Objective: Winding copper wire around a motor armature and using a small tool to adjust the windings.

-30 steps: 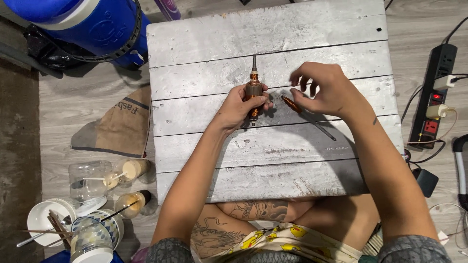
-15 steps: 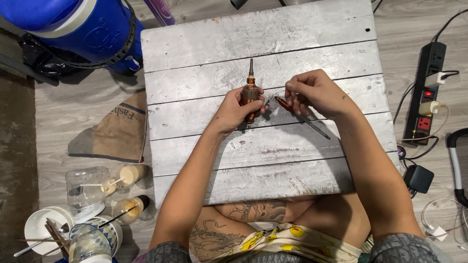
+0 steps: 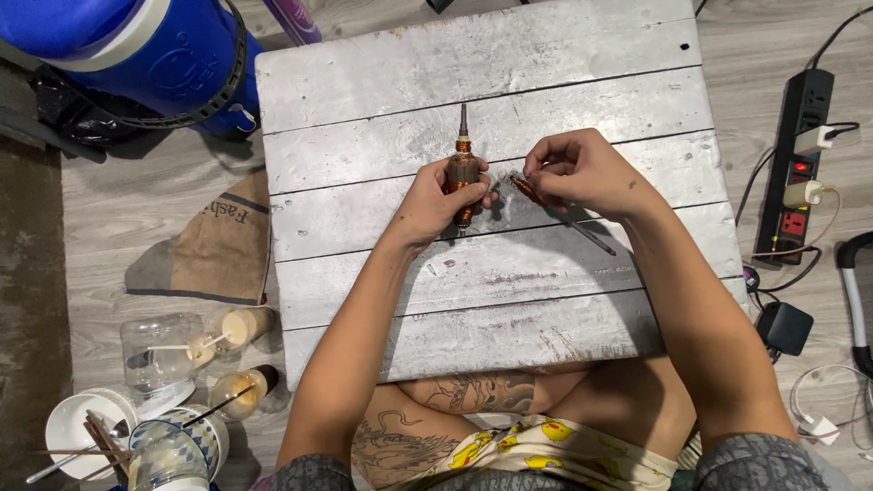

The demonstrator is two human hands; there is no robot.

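Note:
My left hand (image 3: 438, 202) grips a small copper-wound motor rotor (image 3: 463, 166), its steel shaft pointing away from me, on a grey plank board (image 3: 564, 82). My right hand (image 3: 582, 173) sits just to the right of it, fingertips pinched together close to the rotor; what they pinch is too fine to see. A second copper-wound rotor with a long thin shaft (image 3: 559, 214) lies slantwise on the board, partly under my right hand.
A blue water cooler jug (image 3: 136, 55) stands at the back left. A brown sack (image 3: 214, 245) lies on the floor left of the board. Jars, bowls and brushes (image 3: 164, 400) crowd the near left. A power strip (image 3: 798, 177) with plugs and cables lies at the right.
Both hands stay at the rotors on the board. My right hand's fingers have curled in closer to the held rotor. The camera view has shifted slightly.

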